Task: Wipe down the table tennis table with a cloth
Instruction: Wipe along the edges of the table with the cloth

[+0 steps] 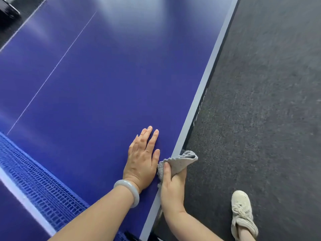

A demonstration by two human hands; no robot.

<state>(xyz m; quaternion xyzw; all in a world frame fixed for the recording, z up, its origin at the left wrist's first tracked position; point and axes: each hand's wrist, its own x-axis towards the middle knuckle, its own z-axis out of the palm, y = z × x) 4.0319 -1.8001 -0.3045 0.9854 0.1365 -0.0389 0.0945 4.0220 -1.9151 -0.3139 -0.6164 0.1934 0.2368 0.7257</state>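
Folds of the cloth [180, 161] vanish inside my right hand [172, 186], whose fingertips lie hidden beneath it. Beyond them, along the table's side edge [211, 70], the lettering [199, 108] is too blurred to read. Far past my left hand [141, 160], a blurred dark object [8, 9] is cut off by the corner.

table top [104, 84]: smooth, blue, soft sheen
cloth [178, 162]: grey fabric, nubbly weave
net [34, 180]: blue woven mesh
floor [260, 101]: dark, rough, matt; probably carpet
bangle [124, 182]: pale, glossy, smooth
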